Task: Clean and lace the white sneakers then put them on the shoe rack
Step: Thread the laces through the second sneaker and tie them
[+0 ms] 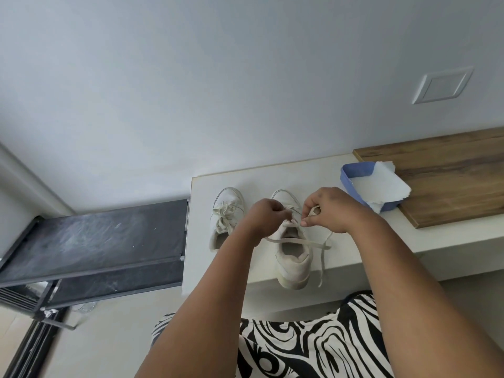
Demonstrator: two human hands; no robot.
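1. Centrally, two white sneakers stood side by side on the pale tabletop [354, 246], toes toward the wall.
2. Right sneaker [293, 257] sat at the near edge, heel slightly overhanging; its lace [297, 242] lay loose across the opening, one end trailing down the tabletop front.
3. Left hand [263, 216] was curled, fingers pinching the lace at the upper eyelets.
4. Right hand [330, 210] was curled, thumb and forefinger pinching a loop of the same lace.
5. Left sneaker [226, 216] stood apart from both hands, laced and bow-tied.
6. Dark shoe rack [95, 241] stood just left of the tabletop.
7. Blue tray [351, 177] holding crumpled white paper [381, 186] lay partly on a wooden board [450, 181].
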